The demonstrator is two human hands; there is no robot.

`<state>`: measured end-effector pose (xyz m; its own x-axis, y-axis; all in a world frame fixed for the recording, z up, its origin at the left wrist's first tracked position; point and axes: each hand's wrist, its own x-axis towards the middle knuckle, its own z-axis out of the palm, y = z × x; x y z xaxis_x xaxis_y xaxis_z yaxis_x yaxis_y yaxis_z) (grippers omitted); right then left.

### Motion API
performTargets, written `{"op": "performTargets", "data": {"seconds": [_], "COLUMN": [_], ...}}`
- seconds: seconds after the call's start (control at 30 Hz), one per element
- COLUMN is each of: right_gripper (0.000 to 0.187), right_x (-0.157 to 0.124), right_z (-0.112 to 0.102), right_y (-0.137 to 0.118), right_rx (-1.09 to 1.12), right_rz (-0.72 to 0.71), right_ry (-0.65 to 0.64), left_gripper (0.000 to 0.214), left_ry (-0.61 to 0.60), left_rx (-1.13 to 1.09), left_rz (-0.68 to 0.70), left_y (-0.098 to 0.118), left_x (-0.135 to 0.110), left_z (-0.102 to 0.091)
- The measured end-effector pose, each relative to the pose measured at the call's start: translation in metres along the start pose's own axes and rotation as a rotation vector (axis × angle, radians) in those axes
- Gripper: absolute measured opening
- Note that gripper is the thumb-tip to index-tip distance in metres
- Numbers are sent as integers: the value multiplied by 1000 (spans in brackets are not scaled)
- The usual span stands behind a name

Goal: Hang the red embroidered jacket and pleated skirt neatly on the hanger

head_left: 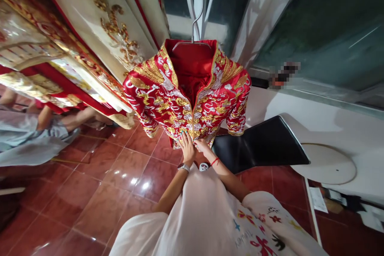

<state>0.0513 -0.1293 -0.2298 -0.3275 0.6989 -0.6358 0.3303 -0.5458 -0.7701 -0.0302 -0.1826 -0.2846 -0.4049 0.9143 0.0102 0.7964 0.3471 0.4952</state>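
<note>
Red embroidered jacket [192,96] hung at 12 o'clock, just above hands. Left hand [187,147] flat, fingers together on lower front. Right hand [201,145] curled at opening edge; pinching or not, cannot tell. Best: front edges matched, pull gentle, embroidery unsnagged. Black chair [261,144] at 3 o'clock.

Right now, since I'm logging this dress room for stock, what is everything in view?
jacket: one, red with gold and silver embroidery, hanging at centre
hanger: one, silver metal, carrying the jacket
hanging garments: several, cream, red and gold, upper left
chair: one, black, right of the jacket
round board: one, cream, far right
floor: glossy red tiles, below
other person: one, pale blue clothes, low at left
watch: one, white, left wrist
bracelet: one, red, right wrist
left hand: touching the jacket's lower front
right hand: touching the same lower front, beside the left hand
</note>
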Motion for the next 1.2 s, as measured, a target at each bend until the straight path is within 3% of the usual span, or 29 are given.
{"op": "performTargets", "data": {"seconds": [0.1,0.23,0.4,0.5,0.67,0.9,1.1,1.2], "right_gripper": [21,36,32,33,40,41,36,36], "right_x": [-3,-7,-11,-17,-21,-8,-18,-26], "right_z": [-3,-3,-8,-13,-10,-9,-15,-9], "right_y": [-3,-12,-18,-12,-7,-38,-36,-27], "right_rx": [42,105,148,164,206,286,312,317], "right_rz": [40,26,-5,11,57,-38,-113,-122], "right_ry": [-5,4,-47,-129,-240,-199,-214,-239], "left_gripper": [71,71,79,73,65,63,73,68], "left_ry": [19,-23,-36,-49,-47,-6,92,113], "left_rx": [-17,13,-5,-13,20,165,145,150], "left_rz": [14,6,39,85,92,127,151,161], "left_y": [1,4,9,9,4,5,2,2], "left_x": [0,-2,3,11,13,6,12,23], "left_z": [3,1,-11,-16,-7,1,-14,-25]}}
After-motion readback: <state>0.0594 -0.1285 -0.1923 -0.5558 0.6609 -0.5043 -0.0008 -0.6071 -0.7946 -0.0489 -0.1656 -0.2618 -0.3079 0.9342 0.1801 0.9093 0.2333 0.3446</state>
